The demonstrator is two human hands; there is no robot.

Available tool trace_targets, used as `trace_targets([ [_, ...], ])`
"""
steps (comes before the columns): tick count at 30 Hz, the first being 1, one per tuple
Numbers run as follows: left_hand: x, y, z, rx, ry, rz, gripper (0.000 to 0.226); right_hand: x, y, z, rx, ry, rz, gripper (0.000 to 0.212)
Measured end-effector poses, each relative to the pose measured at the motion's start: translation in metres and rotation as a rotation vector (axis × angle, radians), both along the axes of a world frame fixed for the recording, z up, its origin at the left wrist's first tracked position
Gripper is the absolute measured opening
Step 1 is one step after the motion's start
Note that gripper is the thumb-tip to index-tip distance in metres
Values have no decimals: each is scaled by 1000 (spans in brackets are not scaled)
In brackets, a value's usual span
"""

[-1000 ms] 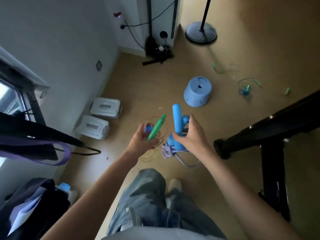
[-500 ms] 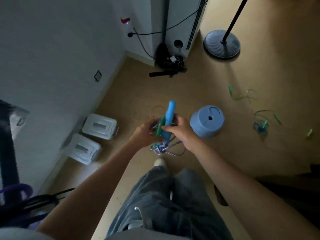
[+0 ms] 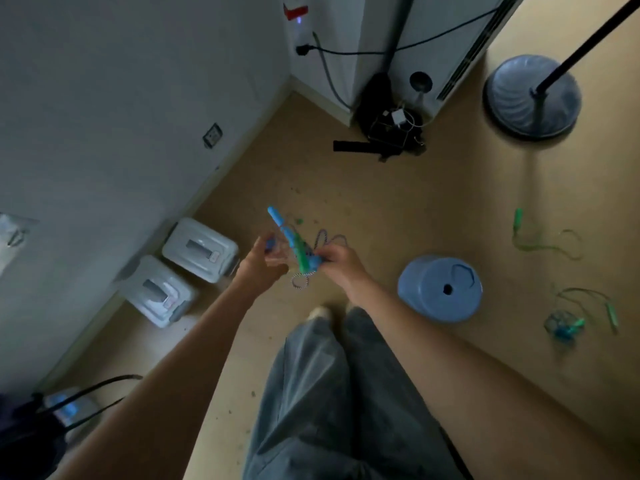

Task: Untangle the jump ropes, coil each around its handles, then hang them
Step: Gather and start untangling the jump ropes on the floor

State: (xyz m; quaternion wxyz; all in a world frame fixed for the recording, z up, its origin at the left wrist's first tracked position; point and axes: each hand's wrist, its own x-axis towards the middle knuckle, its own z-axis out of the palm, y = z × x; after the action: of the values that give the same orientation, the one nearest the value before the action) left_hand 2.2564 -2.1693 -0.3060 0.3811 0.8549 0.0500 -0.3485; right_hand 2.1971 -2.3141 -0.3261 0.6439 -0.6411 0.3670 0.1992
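Observation:
Both hands are held out in front of me over the floor, and the picture is blurred by motion. My right hand (image 3: 341,263) grips the base of a blue jump rope handle (image 3: 280,224) that tilts up to the left. A green handle (image 3: 302,259) lies alongside it between the hands. My left hand (image 3: 262,264) holds a small blue handle end (image 3: 270,242). Loops of the blue-and-white braided rope (image 3: 322,238) stick up behind the right hand, and one hangs below. A green rope (image 3: 540,241) and a tangled green and blue rope (image 3: 571,322) lie on the floor at right.
An overturned blue stool (image 3: 440,289) stands on the floor right of my hands. Two white plastic boxes (image 3: 201,249) sit against the left wall. A fan base (image 3: 533,95) and a black bag with cables (image 3: 388,126) are at the back. My legs are below.
The hands came together, then moved farther from me. The blue handle tipped from upright to leaning left. The braided loops now stand above the right hand. The view swung left and down.

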Motion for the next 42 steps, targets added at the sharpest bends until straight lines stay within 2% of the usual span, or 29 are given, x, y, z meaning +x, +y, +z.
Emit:
trace_targets([
  [2,9,-5,-3,72,59,-9,55,8,-10,4,104,46,-51,23],
  [5,16,-14,3,104,144,-5,33,9,-28,15,23,112,-65,16],
  [8,19,-22,17,195,121,-173,25,-6,-48,33,-53,116,-37,24],
  [11,22,-36,35,286,58,-393,14,-28,-72,52,-117,80,-13,17],
  [13,22,-57,44,271,43,-479,17,-50,-94,65,-162,63,-65,13],
  [17,8,-132,66,123,92,-686,36,-129,-146,86,-281,108,-307,16],
  [20,-17,-211,70,64,68,-830,18,-211,-183,96,-333,152,-598,17],
  [23,-58,-290,72,-8,52,-1000,14,-290,-214,98,-363,230,-826,16],
  [27,-133,-385,65,-76,41,-1140,28,-377,-257,80,-354,324,-992,16],
  [30,-194,-442,43,-9,45,-1200,17,-426,-303,57,-277,381,-989,12],
  [36,-268,-538,20,135,-61,-1154,21,-469,-434,34,-234,346,-783,14],
  [42,-293,-654,-20,168,-18,-1092,16,-476,-547,-8,-158,340,-863,13],
])
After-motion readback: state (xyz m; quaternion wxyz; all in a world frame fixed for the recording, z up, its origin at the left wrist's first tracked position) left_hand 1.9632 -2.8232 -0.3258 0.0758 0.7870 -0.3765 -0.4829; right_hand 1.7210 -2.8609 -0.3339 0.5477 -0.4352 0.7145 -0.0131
